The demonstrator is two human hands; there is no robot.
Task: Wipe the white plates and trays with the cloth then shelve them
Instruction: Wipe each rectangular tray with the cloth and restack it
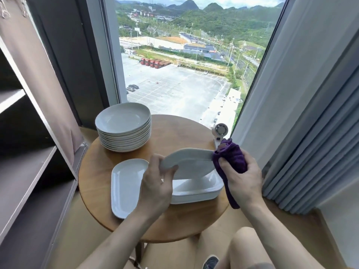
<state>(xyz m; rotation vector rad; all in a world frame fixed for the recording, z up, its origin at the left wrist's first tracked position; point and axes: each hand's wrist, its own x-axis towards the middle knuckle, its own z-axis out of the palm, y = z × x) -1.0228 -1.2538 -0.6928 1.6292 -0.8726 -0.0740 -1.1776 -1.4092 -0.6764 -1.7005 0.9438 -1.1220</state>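
On the far left stands a grey shelf (pixel 25 171). Next to it is a round wooden table (pixel 174 133). On the far left part of the table sits a tall stack of round white plates (pixel 124 123). Nearer, one long white tray (pixel 126 185) lies flat on the table by itself. Just to its right is the left hand (pixel 155 183). Its fingers and thumb pinch the left end of another white tray (pixel 190 161), holding it up and tilted above the table. Under that lifted tray is a small stack of white trays (pixel 196 193), resting on the table beside the single flat one. At the right end of the lifted tray is a purple cloth (pixel 231 160), bunched up and pressed against the tray's edge. The right hand (pixel 242 179) is curled tight around the cloth, and one end of the cloth hangs down below it. The two hands are apart, one at each end of the tray. Behind the cloth, at the far right edge of the table, stands a little white fan (pixel 220 132). Farthest right hangs a grey curtain (pixel 310 113).
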